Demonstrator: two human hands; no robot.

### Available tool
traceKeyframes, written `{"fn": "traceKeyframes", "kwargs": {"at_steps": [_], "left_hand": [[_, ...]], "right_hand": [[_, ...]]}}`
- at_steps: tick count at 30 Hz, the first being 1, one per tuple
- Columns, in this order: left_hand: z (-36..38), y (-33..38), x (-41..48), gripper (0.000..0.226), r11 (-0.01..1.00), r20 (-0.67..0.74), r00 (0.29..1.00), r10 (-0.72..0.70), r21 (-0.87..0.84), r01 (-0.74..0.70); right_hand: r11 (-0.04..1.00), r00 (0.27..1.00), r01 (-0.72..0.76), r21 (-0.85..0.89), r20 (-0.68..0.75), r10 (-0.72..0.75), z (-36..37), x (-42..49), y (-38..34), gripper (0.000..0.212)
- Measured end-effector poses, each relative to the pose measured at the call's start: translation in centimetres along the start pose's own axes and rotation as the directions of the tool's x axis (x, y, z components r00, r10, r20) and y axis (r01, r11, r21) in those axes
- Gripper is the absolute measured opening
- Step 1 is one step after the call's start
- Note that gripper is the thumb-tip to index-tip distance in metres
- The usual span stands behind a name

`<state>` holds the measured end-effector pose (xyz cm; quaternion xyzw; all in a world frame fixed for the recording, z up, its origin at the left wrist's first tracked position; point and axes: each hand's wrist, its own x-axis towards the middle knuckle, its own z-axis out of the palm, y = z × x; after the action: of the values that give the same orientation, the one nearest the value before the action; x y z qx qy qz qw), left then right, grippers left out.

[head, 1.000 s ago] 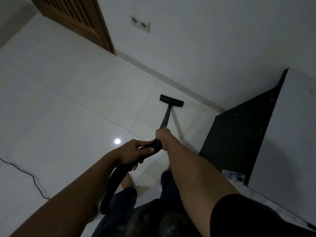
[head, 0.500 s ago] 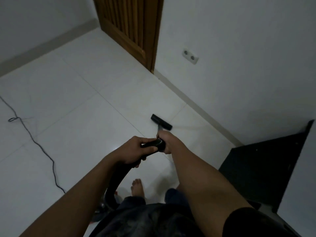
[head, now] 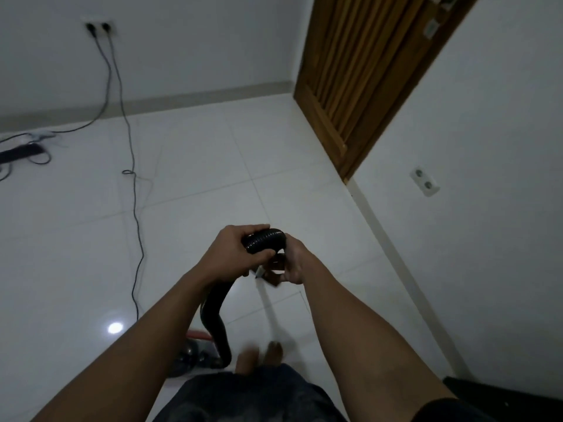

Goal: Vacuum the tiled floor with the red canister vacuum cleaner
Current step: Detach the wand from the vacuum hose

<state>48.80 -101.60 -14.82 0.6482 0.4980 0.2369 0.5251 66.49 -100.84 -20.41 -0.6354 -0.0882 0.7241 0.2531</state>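
My left hand (head: 234, 254) grips the ribbed black vacuum hose (head: 265, 240) where it bends at the top. My right hand (head: 294, 261) is closed around the dark handle of the wand just beside it. The wand and floor nozzle are mostly hidden under my hands; only a small dark piece (head: 271, 280) shows below them. The hose runs down along my left forearm to the red canister vacuum (head: 198, 350), which sits on the white tiled floor (head: 198, 208) by my bare feet (head: 262, 357).
A thin black power cord (head: 134, 208) runs across the floor from a wall socket (head: 97, 27) at the upper left. More cables and a dark power strip (head: 21, 153) lie at far left. A wooden door (head: 365, 86) stands at upper right, with another socket (head: 425, 184) beside it.
The view has swung left and up from the black cabinet toward the door and corner. The wand has been pulled in close, and the nozzle seen on the floor before is now hidden under my hands.
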Motion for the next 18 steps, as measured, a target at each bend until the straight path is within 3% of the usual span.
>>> {"fn": "traceKeyframes", "kwargs": {"at_steps": [3,8,11,18], "left_hand": [[-1.8,0.1,0.3,0.056,0.997,-0.097,0.995,0.032,0.077,-0.025],[-4.1,0.4,1.1,0.055,0.984,-0.247,0.968,0.052,0.177,-0.008],[-5.0,0.4,1.2,0.054,0.981,-0.345,0.936,0.068,0.193,0.0],[-6.0,-0.2,0.2,0.056,0.97,-0.49,0.866,0.101,0.243,0.025]], "right_hand": [[0.998,0.999,0.039,-0.051,0.022,-0.038,1.7,1.1,-0.2,0.04],[0.975,0.982,0.128,-0.183,0.16,-0.099,4.1,2.3,-0.9,0.027],[0.936,0.967,0.188,-0.297,0.223,-0.124,5.8,2.9,-1.6,0.034],[0.846,0.957,0.271,-0.459,0.224,-0.184,8.7,3.2,-2.2,0.022]]}}
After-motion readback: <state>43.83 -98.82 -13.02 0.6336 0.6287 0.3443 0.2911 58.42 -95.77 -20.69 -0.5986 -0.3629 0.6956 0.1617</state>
